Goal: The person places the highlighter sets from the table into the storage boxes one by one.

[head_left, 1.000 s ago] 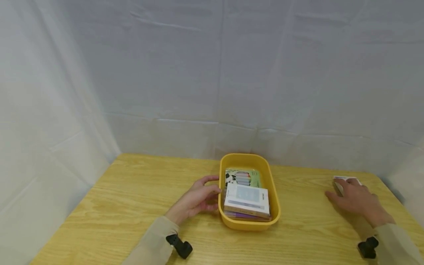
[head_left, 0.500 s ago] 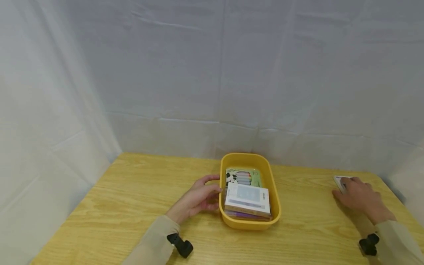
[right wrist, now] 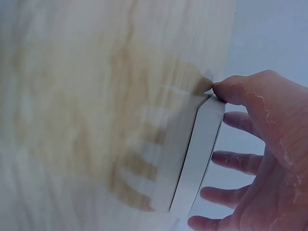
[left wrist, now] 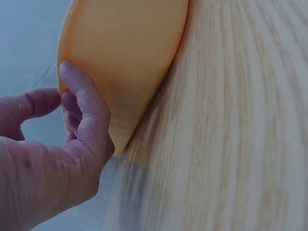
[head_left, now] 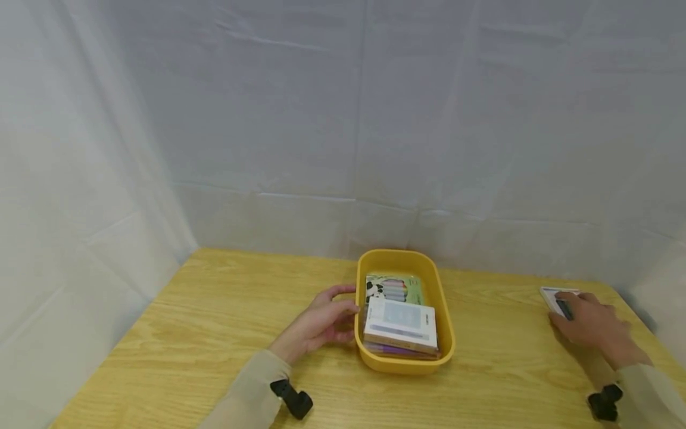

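Observation:
My left hand holds the left rim of a yellow plastic bin; in the left wrist view the thumb meets the rim and the curled fingers lie along the outer wall. Inside the bin are a green pack with a panda and coloured sticks, a white box on top of it, and something purple beneath. At the far right my right hand rests over a flat white box lying on the table. Its thumb touches one corner, and the other fingers stretch loosely over the box.
The wooden table runs up to a hanging white sheet behind it, with another sheet at the left. Each wrist wears a black strap mount. The flat box lies near the table's back right corner.
My right hand has slid slightly right, uncovering more of the flat white box and a dark patch on it. The left hand and the bin stay where they were.

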